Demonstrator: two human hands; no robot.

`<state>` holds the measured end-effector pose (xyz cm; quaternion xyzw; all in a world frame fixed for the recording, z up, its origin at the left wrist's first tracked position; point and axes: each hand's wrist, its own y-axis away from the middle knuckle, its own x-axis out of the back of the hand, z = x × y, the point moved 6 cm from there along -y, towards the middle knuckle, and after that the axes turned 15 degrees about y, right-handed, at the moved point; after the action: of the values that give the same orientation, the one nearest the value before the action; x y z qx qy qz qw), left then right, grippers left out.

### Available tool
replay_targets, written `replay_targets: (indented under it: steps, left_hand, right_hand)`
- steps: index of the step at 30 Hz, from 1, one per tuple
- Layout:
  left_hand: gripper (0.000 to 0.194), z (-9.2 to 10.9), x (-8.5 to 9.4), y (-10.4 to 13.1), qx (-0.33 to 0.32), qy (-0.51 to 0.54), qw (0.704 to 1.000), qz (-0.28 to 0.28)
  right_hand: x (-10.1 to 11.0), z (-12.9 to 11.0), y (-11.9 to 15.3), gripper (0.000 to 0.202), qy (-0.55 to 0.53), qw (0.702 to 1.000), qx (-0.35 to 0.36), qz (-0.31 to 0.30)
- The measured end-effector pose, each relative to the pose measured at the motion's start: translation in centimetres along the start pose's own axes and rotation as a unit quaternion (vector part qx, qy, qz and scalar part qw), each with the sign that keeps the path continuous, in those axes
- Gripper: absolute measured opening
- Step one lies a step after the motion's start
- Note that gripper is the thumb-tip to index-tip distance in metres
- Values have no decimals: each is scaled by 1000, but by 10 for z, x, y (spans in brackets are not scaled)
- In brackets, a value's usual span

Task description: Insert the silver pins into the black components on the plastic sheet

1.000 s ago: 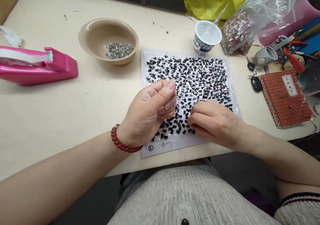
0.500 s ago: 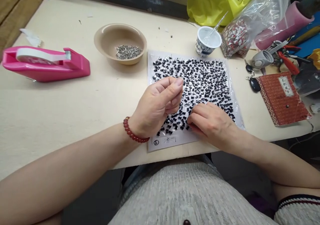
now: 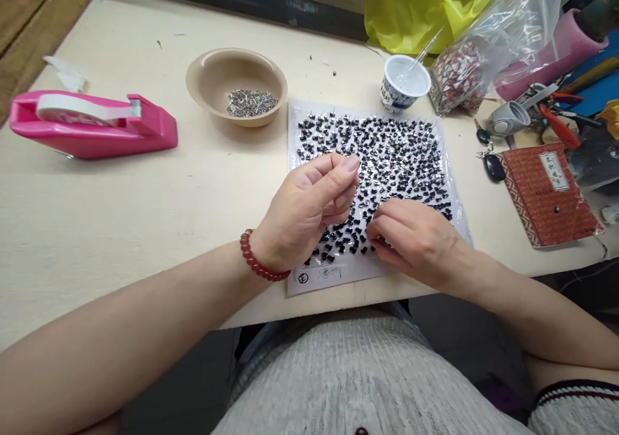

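Observation:
A white sheet (image 3: 358, 278) lies near the table's front edge, covered with small glossy black pieces (image 3: 333, 234), many with a thin pin sticking up. Above its left half, my left hand (image 3: 314, 200) is closed, thumb pressed to the index finger; whatever it may pinch is too small to make out. Lower down on the right, my right hand (image 3: 411, 238) rests at the black pieces with its fingertips together, and what lies between them is hidden. Behind the sheet, to the left, a beige bowl (image 3: 203, 90) holds a heap of small metal pins (image 3: 251, 102).
A pink tape dispenser (image 3: 97, 132) stands at the left. Behind the sheet are a patterned cup (image 3: 399, 96) with a clear stick, a bag of red-and-white pieces (image 3: 457, 77) and a yellow bag (image 3: 411, 9). At right lie a red pouch (image 3: 541, 196), keys (image 3: 493, 167) and pliers (image 3: 558, 125).
The view has shifted slightly. My right hand has barely moved over the black pieces, its fingers still together. My left hand keeps its pinch in the same place.

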<state>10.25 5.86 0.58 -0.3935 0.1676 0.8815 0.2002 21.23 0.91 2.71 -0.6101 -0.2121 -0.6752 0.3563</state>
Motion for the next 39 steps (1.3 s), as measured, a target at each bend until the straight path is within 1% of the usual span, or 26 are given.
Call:
replay_targets:
  steps: [3, 5, 8, 12, 14, 16, 19, 21, 22, 23, 25, 27, 28, 32, 33, 35, 39]
  left_hand:
    - [32, 0, 0, 0, 2, 1, 1000, 1]
    - [32, -2, 1, 0, 7, 2, 1000, -1]
    - [32, -4, 2, 0, 8, -3, 1000, -1]
    - [30, -5, 2, -1, 8, -13, 1000, 1]
    - [27, -6, 3, -1, 18, -10, 1000, 7]
    - [22, -9, 3, 0, 38, -12, 999, 11]
    - [9, -16, 2, 2, 83, -28, 996, 5]
    - [5, -21, 1, 4, 107, -45, 993, -8]
    - [6, -22, 1, 5, 114, -57, 992, -14]
    - [9, -23, 1, 6, 119, -68, 990, -21]
    - [16, -23, 1, 7, 121, -92, 988, -28]
    - [20, -20, 1, 7, 108, -131, 985, -29]
    - [20, -19, 1, 7, 100, -161, 981, -29]
    - [14, -18, -1, 7, 83, -295, 951, -35]
    - [14, -19, -1, 8, 69, -325, 943, -38]
    - [16, -16, -4, 9, 10, -390, 920, -42]
    - [13, -10, -14, 16, -126, -512, 848, -54]
  right_hand:
    - [2, 13, 2, 14, -121, 992, -45, 8]
    - [0, 16, 4, 13, -163, 985, -59, 12]
    - [-4, 15, 7, 11, -191, 979, -61, 19]
    - [-6, 12, 10, 11, -177, 982, -54, 42]
    - [-5, 14, 11, 10, -200, 976, -70, 51]
    - [-5, 20, 13, 9, -260, 957, -120, 48]
    - [-9, 30, 19, 7, -351, 907, -228, 39]
    - [-12, 35, 22, 7, -389, 875, -284, 42]
    - [-12, 36, 23, 7, -398, 866, -300, 45]
    - [-12, 36, 24, 7, -396, 864, -307, 47]
    - [-10, 36, 24, 6, -374, 875, -303, 47]
    - [-9, 34, 24, 6, -355, 886, -297, 42]
    - [-9, 34, 24, 6, -351, 886, -301, 42]
    - [-11, 35, 28, 8, -370, 862, -343, 50]
    - [-12, 35, 28, 8, -376, 857, -350, 50]
    - [-13, 33, 28, 7, -381, 851, -358, 51]
    - [-12, 30, 27, 6, -367, 854, -365, 58]
